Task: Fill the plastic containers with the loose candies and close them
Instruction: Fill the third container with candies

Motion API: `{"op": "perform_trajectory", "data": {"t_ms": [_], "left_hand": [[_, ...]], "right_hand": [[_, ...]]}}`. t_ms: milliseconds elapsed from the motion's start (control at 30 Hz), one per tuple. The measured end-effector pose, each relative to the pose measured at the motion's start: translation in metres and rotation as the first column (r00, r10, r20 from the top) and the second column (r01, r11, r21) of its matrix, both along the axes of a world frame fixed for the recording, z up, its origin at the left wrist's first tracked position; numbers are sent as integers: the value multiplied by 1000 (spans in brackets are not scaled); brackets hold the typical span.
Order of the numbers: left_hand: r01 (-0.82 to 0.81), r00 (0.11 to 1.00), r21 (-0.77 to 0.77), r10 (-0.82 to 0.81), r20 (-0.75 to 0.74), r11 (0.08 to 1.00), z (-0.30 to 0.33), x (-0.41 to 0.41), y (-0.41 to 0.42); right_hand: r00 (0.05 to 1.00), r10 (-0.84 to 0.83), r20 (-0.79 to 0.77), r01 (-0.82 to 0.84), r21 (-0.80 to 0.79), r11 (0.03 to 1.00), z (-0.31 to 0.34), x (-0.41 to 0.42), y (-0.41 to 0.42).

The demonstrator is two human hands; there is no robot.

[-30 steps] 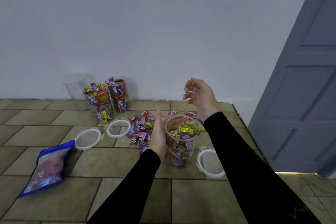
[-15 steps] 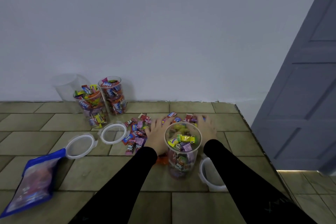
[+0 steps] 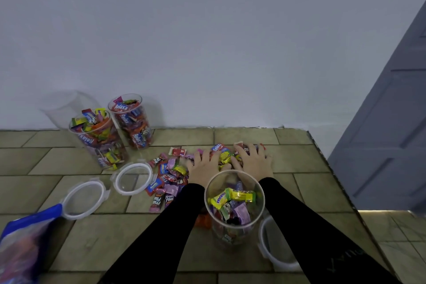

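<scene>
A clear plastic container (image 3: pixel 234 233), partly filled with wrapped candies, stands open between my forearms. Just beyond it, my left hand (image 3: pixel 204 166) and my right hand (image 3: pixel 252 161) lie palm down, fingers spread, on a heap of loose candies (image 3: pixel 224 153). More loose candies (image 3: pixel 169 177) lie scattered to the left. Two full open containers (image 3: pixel 100 138) (image 3: pixel 132 121) stand near the wall, an empty one (image 3: pixel 62 106) behind them. Two round white lids (image 3: pixel 84 199) (image 3: pixel 133 177) lie on the tiles; a third lid (image 3: pixel 275 246) is partly hidden under my right sleeve.
A blue candy bag (image 3: pixel 25 244) lies at the lower left. The tiled surface ends at an edge (image 3: pixel 334 173) on the right, with a grey door (image 3: pixel 391 122) beyond. A white wall closes off the back.
My right hand came down from the air onto the candy heap. My left hand left the container's side and joined it on the candies. The view tilted downward.
</scene>
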State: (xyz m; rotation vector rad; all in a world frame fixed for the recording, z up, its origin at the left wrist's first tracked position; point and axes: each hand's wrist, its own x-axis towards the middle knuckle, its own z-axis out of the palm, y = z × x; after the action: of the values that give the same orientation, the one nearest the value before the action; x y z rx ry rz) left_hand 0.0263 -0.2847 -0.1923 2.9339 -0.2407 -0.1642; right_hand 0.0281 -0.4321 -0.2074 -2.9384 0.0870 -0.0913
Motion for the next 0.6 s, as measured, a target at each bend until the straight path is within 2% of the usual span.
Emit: {"op": "perform_trajectory", "data": {"t_ms": [67,233,400,467,600], "left_hand": [[-11,1000,-16,11,7,1000,1,5,-1],[-38,998,-13,38,51,999,1,10,-7],[-38,999,-87,36,-26,996,6,13,-5],[-54,998,-88,49,-50,995,10,11,-3],[-87,996,-113,90,17,990,16,3,2]], "right_hand": [[997,15,70,-13,-23,1000,-1,4,2],[990,72,125,-79,54,995,2,12,7],[990,80,114,-94,123,988,7,14,1],[996,42,74,-59,253,966,11,13,0],[997,-53,48,22,502,865,17,3,3]]}}
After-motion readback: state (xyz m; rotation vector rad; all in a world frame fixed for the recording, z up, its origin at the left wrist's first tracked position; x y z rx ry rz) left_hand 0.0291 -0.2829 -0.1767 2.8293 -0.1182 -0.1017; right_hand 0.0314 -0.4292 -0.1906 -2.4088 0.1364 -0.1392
